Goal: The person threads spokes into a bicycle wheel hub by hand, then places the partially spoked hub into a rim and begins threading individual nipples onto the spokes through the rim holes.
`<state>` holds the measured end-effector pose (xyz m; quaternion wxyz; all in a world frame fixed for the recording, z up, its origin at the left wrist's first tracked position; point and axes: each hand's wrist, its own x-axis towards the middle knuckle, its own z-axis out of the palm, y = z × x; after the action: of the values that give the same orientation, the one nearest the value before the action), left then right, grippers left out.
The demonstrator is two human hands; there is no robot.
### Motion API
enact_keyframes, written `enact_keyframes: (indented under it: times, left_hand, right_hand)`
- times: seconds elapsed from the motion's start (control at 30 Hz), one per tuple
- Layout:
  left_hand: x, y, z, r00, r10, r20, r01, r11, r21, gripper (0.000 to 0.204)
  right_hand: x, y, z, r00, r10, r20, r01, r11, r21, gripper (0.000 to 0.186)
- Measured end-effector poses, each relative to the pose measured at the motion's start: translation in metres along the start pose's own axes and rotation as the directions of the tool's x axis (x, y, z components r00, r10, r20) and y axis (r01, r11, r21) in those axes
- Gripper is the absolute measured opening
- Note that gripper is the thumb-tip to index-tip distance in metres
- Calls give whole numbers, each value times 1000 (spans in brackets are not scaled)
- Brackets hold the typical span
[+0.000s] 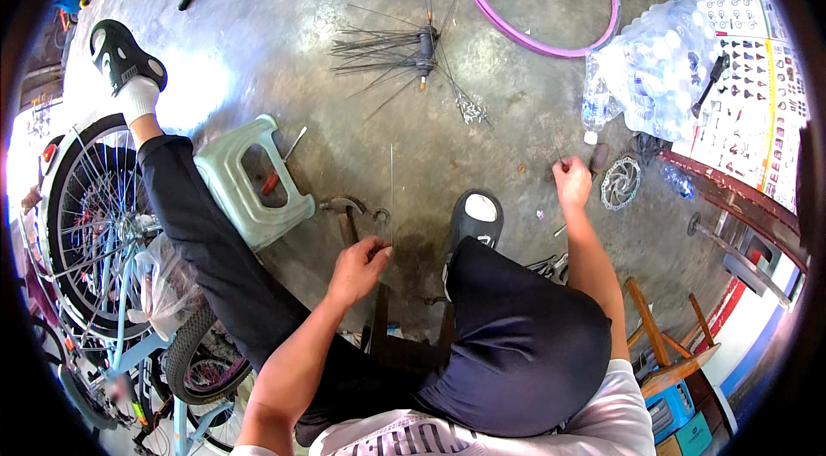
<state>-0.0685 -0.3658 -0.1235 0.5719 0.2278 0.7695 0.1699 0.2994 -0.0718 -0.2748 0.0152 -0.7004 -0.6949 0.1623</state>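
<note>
Pinching thin spoke [392,189] by near end in left hand [360,270], pointing toward spoked hub [426,50] on floor, holding right hand [573,182] fingertips-together, cannot tell on what, apparently handling single spokes, next likely calling for light, steady control of free tip

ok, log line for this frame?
left hand: pinching thin spoke | right hand: near brake disc, contents unclear | floor: spoked hub, purple rim

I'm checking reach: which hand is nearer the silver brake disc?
Right. The right hand is just left of the brake disc; the left hand is much farther left, holding a thin spoke.
</note>
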Motion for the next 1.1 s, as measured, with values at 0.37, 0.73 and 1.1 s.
enact_keyframes:
  times: [0.37,0.73,1.1]
  left_hand:
    - [-3,12,-3,1000,21,15,-21,999,27,31]
    - [-107,64,-65,787,535,-307,-509,844,166,23]
    - [-290,-167,-110,424,-106,-899,-445,840,-309,22]
  right_hand:
    - [-24,51,14,953,299,-49,-248,862,442,19]
    - [-35,52,2,962,-68,264,21,984,177,30]
    - [163,-134,-175,899,-423,111,290,768,571,28]
